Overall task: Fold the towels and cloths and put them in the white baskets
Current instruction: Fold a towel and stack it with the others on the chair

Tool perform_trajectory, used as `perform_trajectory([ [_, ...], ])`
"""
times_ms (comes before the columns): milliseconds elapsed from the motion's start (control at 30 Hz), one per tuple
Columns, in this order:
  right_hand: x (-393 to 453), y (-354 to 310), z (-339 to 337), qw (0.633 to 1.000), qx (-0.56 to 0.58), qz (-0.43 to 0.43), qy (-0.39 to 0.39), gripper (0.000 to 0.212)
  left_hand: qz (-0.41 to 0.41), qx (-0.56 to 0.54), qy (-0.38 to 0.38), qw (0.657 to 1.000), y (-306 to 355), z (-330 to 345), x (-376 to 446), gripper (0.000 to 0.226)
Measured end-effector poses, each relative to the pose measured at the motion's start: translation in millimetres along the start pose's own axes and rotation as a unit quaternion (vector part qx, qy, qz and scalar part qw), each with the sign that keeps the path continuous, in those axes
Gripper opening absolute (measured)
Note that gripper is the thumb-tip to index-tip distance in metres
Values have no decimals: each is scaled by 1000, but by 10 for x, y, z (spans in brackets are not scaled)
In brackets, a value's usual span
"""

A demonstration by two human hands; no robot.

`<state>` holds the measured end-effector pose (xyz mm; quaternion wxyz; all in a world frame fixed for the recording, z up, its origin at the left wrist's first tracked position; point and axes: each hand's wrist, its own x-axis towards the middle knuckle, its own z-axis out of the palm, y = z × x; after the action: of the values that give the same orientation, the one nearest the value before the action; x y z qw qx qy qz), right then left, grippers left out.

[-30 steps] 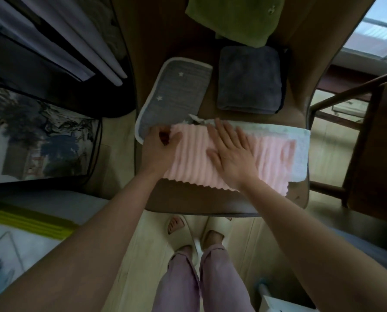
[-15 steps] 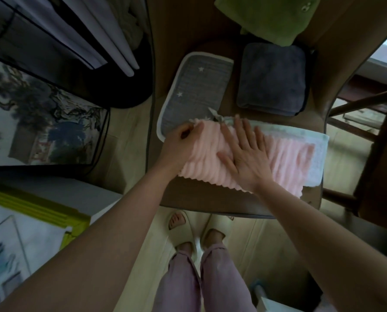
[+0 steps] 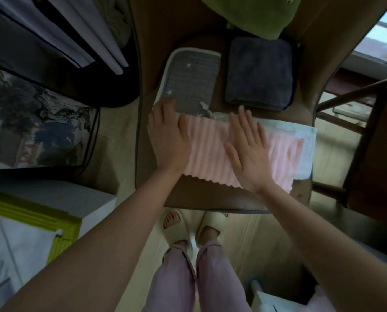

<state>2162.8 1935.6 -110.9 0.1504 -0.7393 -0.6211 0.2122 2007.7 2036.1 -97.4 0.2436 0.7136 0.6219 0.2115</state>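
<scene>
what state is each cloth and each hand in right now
pink towel: spread on the chair seat, pressed by both hands
grey star cloth: folded flat, near edge under the pink towel
dark towel: folded square, lying apart
green towel: draped, not folded
left hand: flat on pink towel
right hand: flat, fingers spread

- The left hand (image 3: 169, 136) covers the pink towel's (image 3: 210, 152) left end, so that edge cannot be seen.
- The green cloth (image 3: 253, 14) is cut off by the top edge.
- A white basket (image 3: 278, 300) shows only as a corner at the bottom edge.
- The grey star cloth's (image 3: 191, 82) near end lies hidden under the pink towel.
</scene>
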Motion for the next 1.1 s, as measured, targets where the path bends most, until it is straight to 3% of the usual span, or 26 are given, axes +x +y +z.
perform_trajectory([
  [67, -209, 40, -67, 998, 14, 32, 55, 58, 103, -27, -32, 994, 109, -12, -117, 32],
  [167, -418, 146, -9, 997, -9, 58, 44, 58, 219, -28, -155, 963, 299, 149, -298, 36],
  [267, -413, 349, 47, 998, -45, 52, -12, 60, 247, 118, -255, 927, 290, 405, -374, 52],
  [400, -474, 644, 38, 991, -83, 103, -18, 61, 298, 248, -260, 884, 24, 585, -405, 60],
  [533, -618, 758, -108, 967, -4, 253, 22, 63, 292, 257, -280, 878, 46, 584, -415, 61],
  [633, -709, 669, -360, 939, 117, 292, 141, 55, 264, 202, -290, 897, 164, 494, -425, 63],
  [733, -763, 570, -468, 893, 221, 352, 171, 35, 181, -47, -267, 945, 464, 382, -589, 55],
  [833, -737, 583, -435, 863, 266, 410, 123, 33, 46, -233, -287, 928, 737, 358, -757, 47],
  [900, -699, 597, -446, 845, 306, 423, 116, 36, 27, -209, -327, 921, 722, 441, -762, 47],
  [1033, -630, 612, -552, 815, 369, 439, 88, 41, 143, 7, -351, 925, 548, 661, -670, 56],
  [1100, -585, 635, -614, 806, 377, 451, 61, 40, 139, 6, -363, 921, 555, 687, -657, 57],
])
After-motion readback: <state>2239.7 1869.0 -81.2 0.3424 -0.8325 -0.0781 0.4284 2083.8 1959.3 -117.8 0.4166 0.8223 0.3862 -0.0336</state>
